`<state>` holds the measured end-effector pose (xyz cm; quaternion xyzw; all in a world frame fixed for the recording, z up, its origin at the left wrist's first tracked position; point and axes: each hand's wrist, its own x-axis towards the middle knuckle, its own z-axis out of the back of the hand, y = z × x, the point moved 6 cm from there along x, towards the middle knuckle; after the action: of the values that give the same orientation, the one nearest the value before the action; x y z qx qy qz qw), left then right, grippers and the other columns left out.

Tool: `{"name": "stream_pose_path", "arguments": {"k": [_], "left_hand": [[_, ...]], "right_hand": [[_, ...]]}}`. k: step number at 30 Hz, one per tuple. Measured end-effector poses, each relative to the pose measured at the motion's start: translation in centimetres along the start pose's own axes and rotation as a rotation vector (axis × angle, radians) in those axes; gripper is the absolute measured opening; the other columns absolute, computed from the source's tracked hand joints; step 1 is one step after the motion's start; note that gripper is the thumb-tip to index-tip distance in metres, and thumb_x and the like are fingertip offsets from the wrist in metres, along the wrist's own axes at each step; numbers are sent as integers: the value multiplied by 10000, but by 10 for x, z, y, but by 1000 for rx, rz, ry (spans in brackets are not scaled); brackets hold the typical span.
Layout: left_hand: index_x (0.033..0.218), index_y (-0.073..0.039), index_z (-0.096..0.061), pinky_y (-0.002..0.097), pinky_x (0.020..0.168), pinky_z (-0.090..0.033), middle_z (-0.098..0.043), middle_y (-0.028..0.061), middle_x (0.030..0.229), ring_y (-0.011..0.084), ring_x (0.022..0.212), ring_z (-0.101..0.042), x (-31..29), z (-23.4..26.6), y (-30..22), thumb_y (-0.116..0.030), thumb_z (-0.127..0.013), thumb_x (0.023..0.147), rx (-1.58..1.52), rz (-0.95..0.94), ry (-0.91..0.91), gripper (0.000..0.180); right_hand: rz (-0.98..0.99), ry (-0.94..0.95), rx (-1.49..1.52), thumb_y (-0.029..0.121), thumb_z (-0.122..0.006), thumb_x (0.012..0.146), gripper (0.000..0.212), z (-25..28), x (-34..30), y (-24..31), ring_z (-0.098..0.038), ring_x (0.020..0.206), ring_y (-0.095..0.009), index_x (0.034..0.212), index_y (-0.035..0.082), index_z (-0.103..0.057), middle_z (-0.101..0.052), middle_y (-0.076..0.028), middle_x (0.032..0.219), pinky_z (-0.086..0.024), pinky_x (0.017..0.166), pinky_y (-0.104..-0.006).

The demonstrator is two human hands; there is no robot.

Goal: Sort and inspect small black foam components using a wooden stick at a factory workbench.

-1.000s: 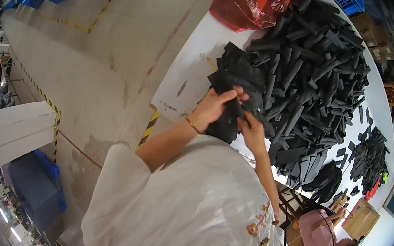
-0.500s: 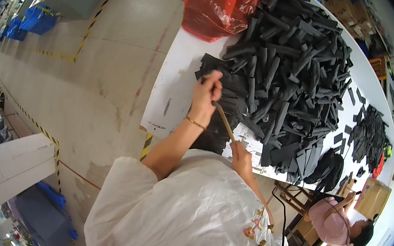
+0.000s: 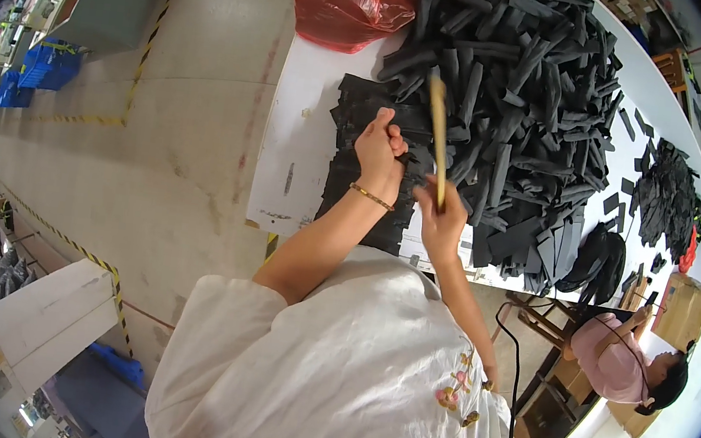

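Note:
My left hand (image 3: 381, 148) is closed, its fingers curled in above a flat layer of black strips (image 3: 346, 144) on the table; whatever it may hold is hidden. Just to its right, my right hand (image 3: 440, 221) grips the lower end of a pale wooden stick (image 3: 440, 134). The stick points away from me, and its far end is blurred by motion over the edge of a large heap of curled black pieces (image 3: 515, 90). Both hands are over the near left part of the white table (image 3: 286, 141).
A red plastic bag (image 3: 350, 4) sits at the table's far left. Flat dark pieces (image 3: 552, 248) and a black bundle (image 3: 597, 262) lie at the near right, with a smaller black pile (image 3: 666, 201) beyond. A person in pink (image 3: 614, 356) sits at the right, near a black cable (image 3: 516, 371).
The right hand has moved forward, swinging the stick from beside my left wrist to point away over the heap. My left hand stays closed, now nearer the middle of the flat strips.

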<state>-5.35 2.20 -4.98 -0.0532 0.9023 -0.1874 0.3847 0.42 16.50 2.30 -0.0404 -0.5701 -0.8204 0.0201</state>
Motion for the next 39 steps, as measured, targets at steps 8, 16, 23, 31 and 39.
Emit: {"name": "stream_pose_path", "arguments": {"k": [8, 16, 23, 31, 39], "left_hand": [[1077, -1, -607, 253, 657, -504, -646, 57, 849, 135, 736, -625, -16, -28, -12, -224, -646, 905, 704, -125, 547, 285], [792, -25, -511, 273, 488, -452, -500, 15, 592, 110, 487, -508, -72, 7, 47, -265, -447, 1003, 1133, 131, 868, 326], [768, -31, -570, 285, 523, -452, -567, 65, 706, 177, 557, -557, -67, 12, -18, -157, -639, 888, 1345, -636, 769, 187], [762, -96, -602, 341, 742, -464, -545, 33, 849, 229, 856, -537, -58, 59, -9, -179, -769, 689, 1902, -845, 933, 200], [781, -108, -642, 338, 757, -436, -522, 22, 872, 216, 881, -505, -48, 71, 21, -212, -768, 679, 2112, -1078, 1003, 193]], "right_hand": [[-25, 52, 118, 62, -632, 897, 85, 15, 33, -16, -408, 646, -61, 916, -18, -610, -477, 24, 700, -348, 583, -212], [-21, -406, 199, 88, -514, 937, 124, 76, 95, -3, -419, 636, -61, 827, 49, -553, -461, 16, 694, -343, 546, -235], [210, -627, -31, 291, -601, 946, 251, 201, 174, 41, -341, 519, -28, 872, 51, -592, -522, 22, 673, -253, 463, -199], [-261, -102, -2, 239, -497, 995, 271, 115, 38, -69, -362, 579, -26, 961, 15, -646, -447, 48, 631, -280, 514, -206], [-313, 9, -117, 177, -575, 955, 205, 121, -45, -112, -433, 576, -48, 979, -16, -641, -498, 4, 618, -357, 512, -231]]}}
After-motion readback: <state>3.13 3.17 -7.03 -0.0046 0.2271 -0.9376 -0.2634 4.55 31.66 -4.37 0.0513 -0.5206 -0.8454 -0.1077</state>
